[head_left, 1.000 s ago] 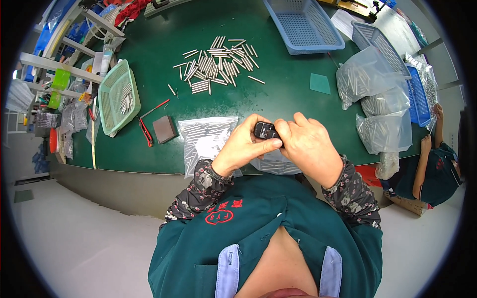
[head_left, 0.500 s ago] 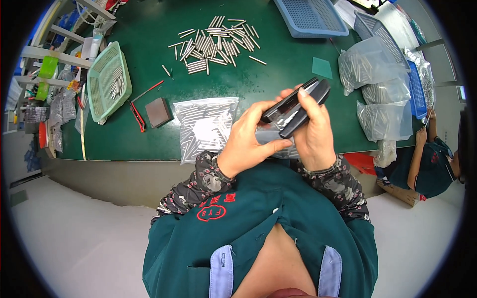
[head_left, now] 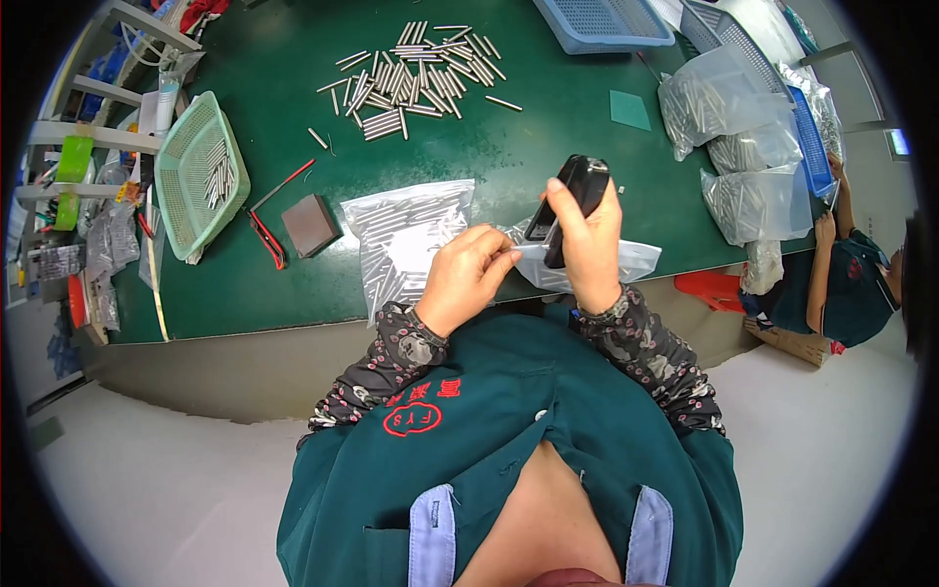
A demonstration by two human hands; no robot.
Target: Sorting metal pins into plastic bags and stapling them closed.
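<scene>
My right hand [head_left: 591, 245] is wrapped round a black stapler [head_left: 589, 179], which is tilted with its jaws pointing down toward me. Beneath it lies a clear plastic bag [head_left: 638, 260] at the table's near edge. My left hand [head_left: 464, 278] pinches the left end of that bag's edge between thumb and fingers. The stapler's jaws are close to the bag; whether they touch it is hidden by my right hand. Left of my left hand, a flat clear bag [head_left: 377, 256] full of metal pins lies on the table.
A pile of loose metal pins [head_left: 411, 83] covers the green table's far middle. At left are a green basket [head_left: 176, 196], a red cutter knife [head_left: 266, 240] and a brown block [head_left: 311, 225]. Filled bags [head_left: 748, 207] and a blue basket [head_left: 606, 29] stand right; beyond, a co-worker's arm [head_left: 825, 254].
My left hand has left the stapler, moved slightly left and now pinches the bag's edge. My right hand alone holds the stapler, turned more upright and shifted left over the bag.
</scene>
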